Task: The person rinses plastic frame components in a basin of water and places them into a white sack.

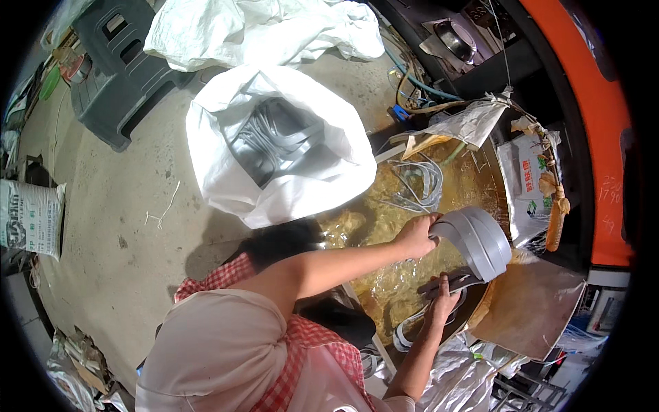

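A bundle of wide, flat grey plastic strips (478, 237) arches over a trough of yellowish water (384, 275). My left hand (415, 237) grips the bundle's upper end, its fingers curled round the edge. Lower down, my right hand (445, 299) is closed on the other end, thumb up. Thin looped grey strips (422, 184) lie in the water beyond my left hand, and another pale loop (406, 331) hangs near my right wrist. To the left of the trough stands an open white sack (213, 165) with grey strips (278, 137) coiled inside.
A dark grey plastic stool (123, 69) and a crumpled white sack (268, 31) are at the back. An orange machine frame (583, 123) runs along the right. A brown board (528, 302) sits at the trough's right edge. A printed bag (31, 216) stands far left.
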`<state>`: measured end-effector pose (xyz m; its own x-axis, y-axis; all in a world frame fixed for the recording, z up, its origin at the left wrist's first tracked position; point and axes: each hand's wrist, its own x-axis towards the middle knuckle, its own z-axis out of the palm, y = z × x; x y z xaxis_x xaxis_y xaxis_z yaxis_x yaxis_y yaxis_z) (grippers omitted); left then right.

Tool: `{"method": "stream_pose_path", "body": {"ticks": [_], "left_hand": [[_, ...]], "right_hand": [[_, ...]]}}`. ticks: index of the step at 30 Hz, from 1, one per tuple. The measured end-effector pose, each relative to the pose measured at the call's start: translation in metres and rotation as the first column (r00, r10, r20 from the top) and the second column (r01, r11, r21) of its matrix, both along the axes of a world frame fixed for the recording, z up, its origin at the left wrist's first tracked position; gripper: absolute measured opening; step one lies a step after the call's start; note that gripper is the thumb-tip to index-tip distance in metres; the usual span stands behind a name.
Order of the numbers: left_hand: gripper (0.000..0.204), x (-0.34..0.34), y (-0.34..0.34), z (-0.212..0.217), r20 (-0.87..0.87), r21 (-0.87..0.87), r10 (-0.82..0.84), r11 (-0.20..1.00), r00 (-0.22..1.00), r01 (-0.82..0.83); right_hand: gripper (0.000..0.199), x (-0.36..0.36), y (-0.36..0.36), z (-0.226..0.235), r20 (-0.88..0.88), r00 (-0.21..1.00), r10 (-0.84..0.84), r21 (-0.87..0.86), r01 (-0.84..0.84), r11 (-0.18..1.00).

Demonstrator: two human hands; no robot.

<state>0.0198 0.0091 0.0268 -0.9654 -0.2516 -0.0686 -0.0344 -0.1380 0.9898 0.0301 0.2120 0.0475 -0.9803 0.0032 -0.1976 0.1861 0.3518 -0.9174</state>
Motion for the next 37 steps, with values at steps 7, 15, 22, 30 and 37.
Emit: {"method": "stream_pose_path", "body": {"ticks": [7,15,22,30,37], "left_hand": [[0.038,0.006,-0.064,0.037,-0.200,0.183,0.072,0.983,0.977,-0.035],[0.108,0.133,-0.242,0.052,-0.358,-0.477,0.293,0.759,0.887,-0.443],[0.072,0.253,-0.334,-0.023,-0.016,-0.767,0.857,0.320,0.515,-0.556],[0.021,0.248,-0.315,0.024,0.314,-0.150,0.662,0.743,0.681,-0.653],[0.043,0.247,-0.340,-0.004,0.202,-0.246,0.664,0.746,0.720,-0.619]], "right_hand": [[0.023,0.006,-0.088,0.046,-0.351,0.934,0.061,-0.035,-0.078,0.996],[0.059,0.002,-0.258,-0.006,-0.438,0.830,0.345,-0.080,-0.419,0.905],[0.061,0.038,-0.357,-0.032,-0.544,0.468,0.696,0.464,-0.523,0.715],[0.044,0.008,-0.433,-0.057,0.332,0.275,0.902,0.633,-0.774,0.003],[0.043,-0.024,-0.489,-0.220,0.490,0.158,0.857,0.342,-0.940,-0.022]]}}
